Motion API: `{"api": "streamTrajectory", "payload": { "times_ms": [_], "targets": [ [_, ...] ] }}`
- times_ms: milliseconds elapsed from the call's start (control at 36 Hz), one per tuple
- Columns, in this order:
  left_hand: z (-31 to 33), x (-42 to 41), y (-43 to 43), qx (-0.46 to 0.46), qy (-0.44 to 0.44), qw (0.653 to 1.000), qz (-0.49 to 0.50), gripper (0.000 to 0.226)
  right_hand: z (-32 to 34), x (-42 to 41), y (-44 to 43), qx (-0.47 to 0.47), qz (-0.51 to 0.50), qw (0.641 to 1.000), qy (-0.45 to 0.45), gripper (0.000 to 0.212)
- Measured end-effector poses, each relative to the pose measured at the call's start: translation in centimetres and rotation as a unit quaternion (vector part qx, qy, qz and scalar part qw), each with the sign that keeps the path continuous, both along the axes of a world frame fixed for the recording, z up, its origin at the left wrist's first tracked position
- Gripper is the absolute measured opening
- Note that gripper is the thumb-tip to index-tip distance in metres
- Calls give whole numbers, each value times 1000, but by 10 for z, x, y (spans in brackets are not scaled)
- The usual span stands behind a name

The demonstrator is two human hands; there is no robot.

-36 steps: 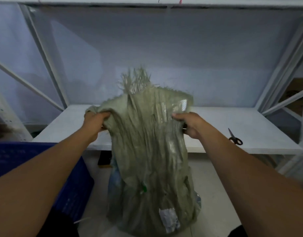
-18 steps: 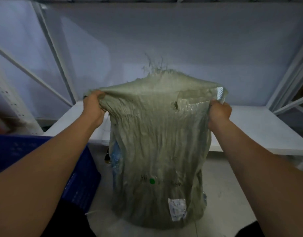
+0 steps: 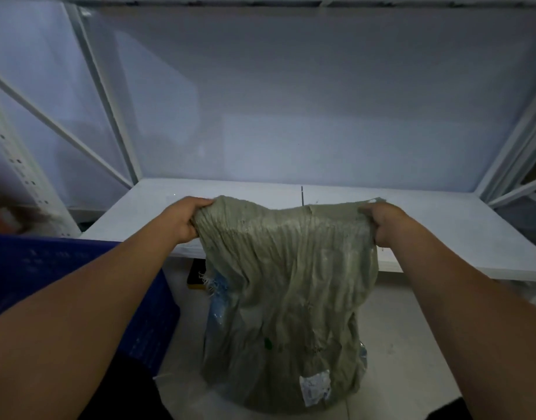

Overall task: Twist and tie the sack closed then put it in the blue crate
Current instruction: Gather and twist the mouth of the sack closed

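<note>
I am holding the sack [image 3: 291,283] by its top edge. My left grip [image 3: 182,219] is pinching one bunched corner, with the fingers curled round the cloth. My right grip [image 3: 382,221] is pinching the other corner in the same way. The mouth is stretching between both grips, not twisted, not tied. The sack is hanging below them and its bottom is resting on the floor [image 3: 412,344]. The crate [image 3: 63,268] is standing below my left grip, near the sack. The worktop [image 3: 442,231] is lying just behind both grips.

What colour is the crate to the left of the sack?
Dark blue; the crate shows best in the head view.
</note>
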State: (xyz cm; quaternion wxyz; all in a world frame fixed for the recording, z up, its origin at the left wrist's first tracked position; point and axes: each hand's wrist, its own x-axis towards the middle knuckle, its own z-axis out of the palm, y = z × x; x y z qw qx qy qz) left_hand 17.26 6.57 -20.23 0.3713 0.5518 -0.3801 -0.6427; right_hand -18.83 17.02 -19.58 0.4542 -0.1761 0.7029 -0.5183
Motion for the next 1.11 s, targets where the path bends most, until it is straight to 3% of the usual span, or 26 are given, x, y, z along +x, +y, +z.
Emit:
{"api": "streamTrajectory", "payload": {
  "times_ms": [28,111,167,222,306,389,444,528,639,778,861,972,1028,1111],
  "targets": [
    [3,-2,1,-15,7,1000,-16,12,3,2,3,-8,29,999,-24,13],
    [12,-9,-1,-43,65,996,-32,24,14,8,7,27,139,989,-32,34],
    [12,-13,-1,-44,53,997,-47,37,11,12,2,55,161,985,-23,37],
    [4,-18,2,-48,0,997,-53,49,7,18,-2,68,118,990,26,38],
    [-10,-22,4,-60,-122,991,-13,47,-3,16,-11,82,7,984,159,63],
    [-8,-25,1,-91,-153,982,60,31,-1,14,-11,63,-83,976,189,53],
    [2,-28,0,-94,-114,985,90,13,7,17,-15,17,-128,977,172,52],
    [20,-46,7,-111,-39,990,71,14,17,39,-26,-98,-145,971,162,54],
    [33,-94,38,-94,125,988,-17,22,27,83,-37,-152,-70,963,211,33],
    [20,-132,76,-66,192,969,-138,32,41,145,-25,-252,69,920,293,5],
    [14,-135,83,-69,243,954,-162,39,52,158,-18,-260,193,885,335,39],
    [15,-132,86,-89,227,962,-125,46,60,157,-13,-205,282,898,269,55],
    [13,-130,82,-72,243,962,-100,46,59,158,-10,-244,264,889,283,54],
    [13,-125,75,-25,287,954,-76,54,57,155,-8,-355,157,863,324,41]
  ]
}}
